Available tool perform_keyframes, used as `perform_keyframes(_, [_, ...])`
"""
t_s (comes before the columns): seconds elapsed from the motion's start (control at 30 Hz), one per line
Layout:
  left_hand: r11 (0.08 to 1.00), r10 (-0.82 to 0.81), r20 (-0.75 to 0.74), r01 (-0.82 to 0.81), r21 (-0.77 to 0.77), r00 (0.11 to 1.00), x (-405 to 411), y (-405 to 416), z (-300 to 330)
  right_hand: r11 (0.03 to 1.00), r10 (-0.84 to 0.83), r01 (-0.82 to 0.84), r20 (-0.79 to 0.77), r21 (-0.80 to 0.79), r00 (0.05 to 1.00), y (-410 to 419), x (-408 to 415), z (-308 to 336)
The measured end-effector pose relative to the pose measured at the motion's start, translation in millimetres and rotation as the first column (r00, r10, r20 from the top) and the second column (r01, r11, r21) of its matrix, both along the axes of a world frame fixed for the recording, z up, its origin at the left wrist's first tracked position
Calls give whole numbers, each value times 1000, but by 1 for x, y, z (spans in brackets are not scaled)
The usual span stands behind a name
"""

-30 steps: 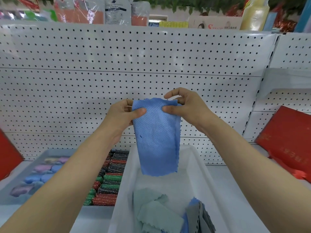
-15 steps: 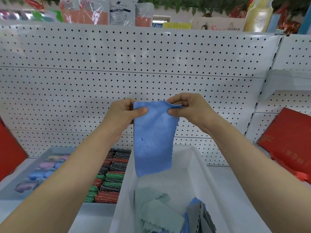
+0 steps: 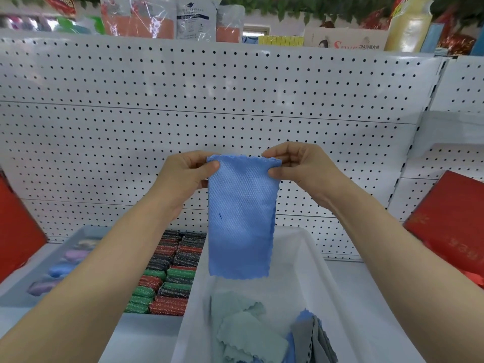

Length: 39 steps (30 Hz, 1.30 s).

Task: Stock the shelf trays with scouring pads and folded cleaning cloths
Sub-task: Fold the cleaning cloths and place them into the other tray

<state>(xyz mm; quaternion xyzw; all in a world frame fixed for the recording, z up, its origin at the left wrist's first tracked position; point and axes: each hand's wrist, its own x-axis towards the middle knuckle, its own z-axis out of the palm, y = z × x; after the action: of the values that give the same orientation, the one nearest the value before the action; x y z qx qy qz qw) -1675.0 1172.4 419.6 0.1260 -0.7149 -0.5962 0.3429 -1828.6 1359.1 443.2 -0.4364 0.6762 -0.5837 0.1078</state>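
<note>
A blue cleaning cloth (image 3: pixel 241 218) hangs folded lengthwise above the white tray (image 3: pixel 318 271). My left hand (image 3: pixel 184 176) pinches its top left corner and my right hand (image 3: pixel 301 166) pinches its top right corner. Inside the tray lie pale green cloths (image 3: pixel 243 328) loosely spread at the front, and a small upright stack of grey and blue folded cloths (image 3: pixel 311 339) at the front right. To the tray's left, rows of red, green and black glittery scouring pads (image 3: pixel 167 276) fill another tray.
A grey tray (image 3: pixel 39 263) with purple and blue sponges stands at the far left. White pegboard (image 3: pixel 209 106) backs the shelf. Red boxes (image 3: pixel 450 226) lean at the right and another at the left edge. Packaged goods line the top shelf.
The cloth's top edge has been pulled wider and flatter between both hands, and my right hand's grip has shifted to its outer corner. The view has tilted slightly.
</note>
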Motion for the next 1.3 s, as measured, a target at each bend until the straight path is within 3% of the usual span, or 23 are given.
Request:
perform_keyframes(0.17, [998,29,-10,-29,63,1000,0,-3,0,998,29,-33,70,57,997,-1,-3,-2])
perform_keyframes(0.33, [994,-19,-68,26,104,998,3,-4,2,992,108,-90,220,-90,970,1,-5,-6])
perform_keyframes(0.5, [970,-123,-129,147,192,984,2,-1,3,941,329,-261,397,-216,857,-2,5,-13])
perform_keyframes(0.63, [957,-216,-127,236,169,968,2,4,4,916,400,-354,450,-186,798,-4,13,-17])
perform_keyframes(0.77, [951,-266,-103,278,135,959,0,9,6,880,474,-424,446,-213,759,-9,19,-21])
perform_keyframes(0.93, [930,-360,-48,363,58,932,1,18,6,877,471,-404,300,-260,829,-16,28,-24])
perform_keyframes(1.1, [948,-315,11,313,58,949,0,18,5,869,489,-423,309,-258,816,-21,38,-30])
perform_keyframes(1.3, [945,-314,54,307,114,948,6,19,10,914,367,-258,366,-314,855,-26,40,-33])
